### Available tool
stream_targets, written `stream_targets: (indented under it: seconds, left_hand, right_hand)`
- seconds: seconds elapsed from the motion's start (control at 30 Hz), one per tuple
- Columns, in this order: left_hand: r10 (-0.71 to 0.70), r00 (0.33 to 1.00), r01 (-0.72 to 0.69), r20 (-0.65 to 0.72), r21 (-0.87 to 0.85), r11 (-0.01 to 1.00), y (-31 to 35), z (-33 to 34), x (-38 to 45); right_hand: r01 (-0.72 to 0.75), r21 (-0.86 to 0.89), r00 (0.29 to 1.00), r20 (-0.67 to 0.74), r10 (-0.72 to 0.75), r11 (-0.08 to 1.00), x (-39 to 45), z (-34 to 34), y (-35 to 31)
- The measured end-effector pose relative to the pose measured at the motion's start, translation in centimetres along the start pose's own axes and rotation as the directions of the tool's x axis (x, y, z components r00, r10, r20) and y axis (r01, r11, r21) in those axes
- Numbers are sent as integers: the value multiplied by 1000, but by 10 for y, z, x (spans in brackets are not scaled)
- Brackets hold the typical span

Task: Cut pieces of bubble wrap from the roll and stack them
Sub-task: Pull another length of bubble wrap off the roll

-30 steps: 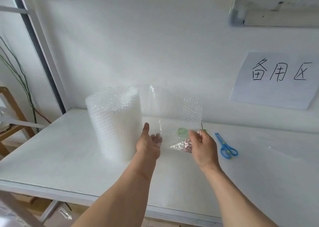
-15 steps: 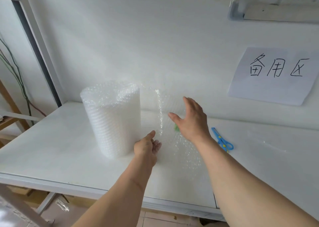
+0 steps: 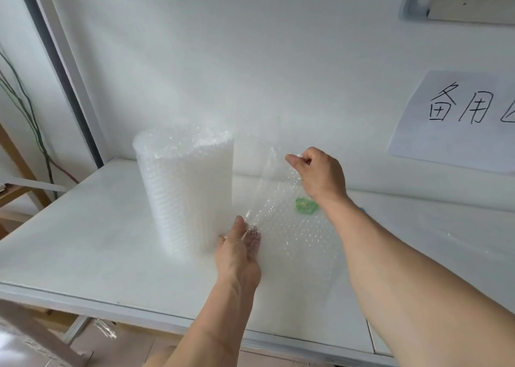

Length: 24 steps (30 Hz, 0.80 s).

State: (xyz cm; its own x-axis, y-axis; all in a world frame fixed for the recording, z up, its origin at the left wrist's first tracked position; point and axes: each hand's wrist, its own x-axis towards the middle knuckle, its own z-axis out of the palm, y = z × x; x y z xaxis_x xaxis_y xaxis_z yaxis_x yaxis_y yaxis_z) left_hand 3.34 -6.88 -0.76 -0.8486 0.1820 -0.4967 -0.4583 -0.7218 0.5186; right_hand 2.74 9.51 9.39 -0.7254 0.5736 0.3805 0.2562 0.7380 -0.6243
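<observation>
A tall roll of clear bubble wrap point(image 3: 186, 188) stands upright on the white table point(image 3: 83, 244). A loose sheet of bubble wrap point(image 3: 292, 233) hangs out from the roll's right side. My left hand point(image 3: 238, 251) grips the sheet's lower left edge, thumb in front and fingers behind the film. My right hand point(image 3: 316, 174) pinches the sheet's upper edge between thumb and curled fingers. A green object point(image 3: 306, 205) shows blurred through the wrap. The scissors are almost hidden behind my right forearm; only a blue speck point(image 3: 362, 209) shows.
A paper sign with handwritten characters point(image 3: 457, 121) is taped to the white wall at the right. A metal frame post point(image 3: 64, 74) rises at the left, with wires and a wooden stand point(image 3: 16, 177) beyond it. The table's front edge point(image 3: 139, 308) runs below my arms.
My right hand rose from the sheet's lower part, passed open across it, and now pinches the top edge. The camera moved closer. My left hand kept its hold.
</observation>
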Motion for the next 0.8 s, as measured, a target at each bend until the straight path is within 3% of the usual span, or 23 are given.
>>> stream_targets:
  seconds: [0.1, 0.2, 0.27, 0.5, 0.8]
  left_hand:
    - [24, 1000, -23, 18, -91, 996, 4, -2, -5]
    - [-56, 994, 70, 98, -147, 987, 5, -6, -5]
    - [-118, 981, 136, 152, -110, 985, 2, -8, -4]
    - [-162, 968, 166, 191, -8, 986, -15, -2, -3]
    - [-52, 991, 55, 126, -24, 998, -25, 6, -8]
  right_hand:
    - [-48, -31, 999, 3, 48, 998, -2, 13, 8]
    - [-63, -37, 998, 5, 64, 997, -2, 22, 14]
    - [-60, -19, 998, 7, 60, 998, 1, 24, 14]
    - [29, -3, 999, -29, -29, 1000, 9, 23, 12]
    - [-2, 24, 988, -154, 6, 1000, 2, 19, 40]
